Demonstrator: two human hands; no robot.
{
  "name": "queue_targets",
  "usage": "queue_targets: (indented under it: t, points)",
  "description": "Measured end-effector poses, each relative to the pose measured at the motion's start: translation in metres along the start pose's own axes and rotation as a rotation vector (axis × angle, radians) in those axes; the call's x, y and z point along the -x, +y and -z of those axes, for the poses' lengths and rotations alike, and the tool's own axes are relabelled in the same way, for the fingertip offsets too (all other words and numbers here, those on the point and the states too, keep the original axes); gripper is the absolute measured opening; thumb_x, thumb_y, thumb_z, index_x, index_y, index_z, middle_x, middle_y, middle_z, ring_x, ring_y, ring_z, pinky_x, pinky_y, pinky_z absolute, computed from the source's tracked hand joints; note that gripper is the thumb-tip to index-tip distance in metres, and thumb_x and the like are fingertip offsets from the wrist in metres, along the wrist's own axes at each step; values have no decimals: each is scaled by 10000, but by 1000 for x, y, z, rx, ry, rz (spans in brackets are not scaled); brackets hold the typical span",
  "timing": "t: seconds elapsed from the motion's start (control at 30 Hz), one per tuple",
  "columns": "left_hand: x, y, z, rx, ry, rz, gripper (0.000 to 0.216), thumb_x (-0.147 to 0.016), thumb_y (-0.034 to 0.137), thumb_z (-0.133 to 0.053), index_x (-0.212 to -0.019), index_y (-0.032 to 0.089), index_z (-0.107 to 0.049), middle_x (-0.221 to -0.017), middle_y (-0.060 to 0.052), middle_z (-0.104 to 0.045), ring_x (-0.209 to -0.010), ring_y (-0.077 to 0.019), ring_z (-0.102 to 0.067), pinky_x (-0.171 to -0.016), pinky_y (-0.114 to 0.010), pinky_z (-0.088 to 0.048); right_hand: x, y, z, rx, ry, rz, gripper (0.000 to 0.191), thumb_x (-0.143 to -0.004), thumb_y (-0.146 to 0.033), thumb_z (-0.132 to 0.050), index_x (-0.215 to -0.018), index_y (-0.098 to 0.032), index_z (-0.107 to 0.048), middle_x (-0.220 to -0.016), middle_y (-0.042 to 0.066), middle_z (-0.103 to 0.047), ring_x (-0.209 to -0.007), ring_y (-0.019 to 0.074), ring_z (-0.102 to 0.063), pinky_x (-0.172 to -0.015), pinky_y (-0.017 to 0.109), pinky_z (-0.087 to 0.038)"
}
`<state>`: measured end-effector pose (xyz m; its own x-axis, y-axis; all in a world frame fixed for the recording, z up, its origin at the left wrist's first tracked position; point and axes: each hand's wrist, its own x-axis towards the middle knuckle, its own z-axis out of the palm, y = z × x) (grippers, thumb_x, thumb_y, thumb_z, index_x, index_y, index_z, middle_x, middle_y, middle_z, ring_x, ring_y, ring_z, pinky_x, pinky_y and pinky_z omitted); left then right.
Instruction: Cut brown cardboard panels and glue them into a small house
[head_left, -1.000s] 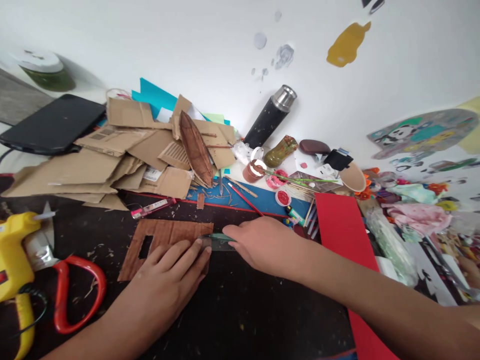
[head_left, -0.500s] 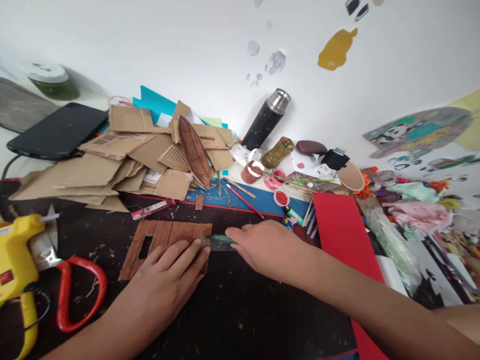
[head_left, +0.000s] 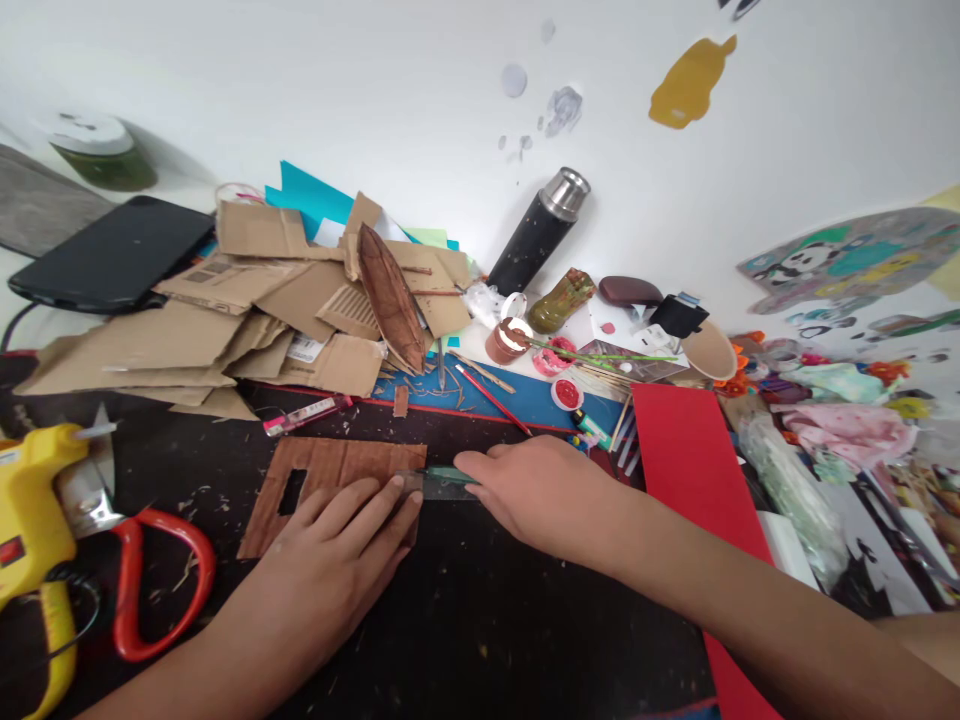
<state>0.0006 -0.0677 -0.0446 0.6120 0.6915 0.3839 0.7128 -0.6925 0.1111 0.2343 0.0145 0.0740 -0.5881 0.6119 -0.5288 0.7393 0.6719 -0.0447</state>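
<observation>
Left hand (head_left: pixel 337 545), open, presses clear plastic strip (head_left: pixel 447 491) on brown cardboard sheet (head_left: pixel 330 464); right hand (head_left: pixel 551 492) clamps slim green tool (head_left: pixel 445 473). Likely guided cutting; next stroke needs strip steady.

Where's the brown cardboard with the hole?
In the head view, the brown cardboard lies left of centre on the table, partly under the left hand, right of the red-handled scissors.

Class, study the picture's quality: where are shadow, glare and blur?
Head view: a soft shadow lies on the wall beside the green jar; head view: the metal flask cap glints; head view: the clutter at far right looks smeared.
</observation>
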Motion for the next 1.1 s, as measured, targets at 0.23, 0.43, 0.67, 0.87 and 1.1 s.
queue_targets:
  t: [0.23,0.43,0.67,0.87,1.1]
  points:
    - [2,0,-1,37,-29,22,382,-1066,194,-486,-1332,218,-758,-1291,-118,-781,-1154,-305,-657,-989,-453,-468,-2,-2,4,-9,-24,-8,173,-1094,-258,-549,-1196,-188,-669,-1005,95,-793,-798,247,-731,-580,345,-315]
    - [0,1,-1,11,-7,12,394,-1079,190,-453,-1328,194,-759,-1270,-119,-790,-1121,-310,-652,-942,-450,-459,-2,-4,11,-1,-47,-20,170,-1059,-194,-556,-1178,-187,-678,-998,101,-800,-800,257,-738,-585,337,-344]
    - [-1,2,0,27,4,19,390,-1071,182,-467,-1329,190,-760,-1254,-129,-789,-1126,-312,-653,-921,-439,-455,-4,-7,15,21,-43,-11,183,-1038,-173,-555,-1164,-181,-688,-968,111,-802,-776,255,-734,-591,334,-369]
    - [-1,1,0,12,11,-2,397,-1075,177,-451,-1317,166,-765,-1262,-137,-787,-1130,-325,-647,-935,-455,-448,-9,-10,23,24,-105,-40,181,-1024,-171,-570,-1150,-183,-700,-900,113,-791,-759,258,-730,-579,330,-355]
    - [0,1,-1,14,5,3,395,-1075,175,-450,-1309,170,-768,-1261,-139,-787,-1130,-326,-645,-925,-457,-444,-21,-8,28,74,-100,36,212,-971,-121,-589,-1133,-175,-715,-776,88,-757,-712,257,-723,-593,325,-388]
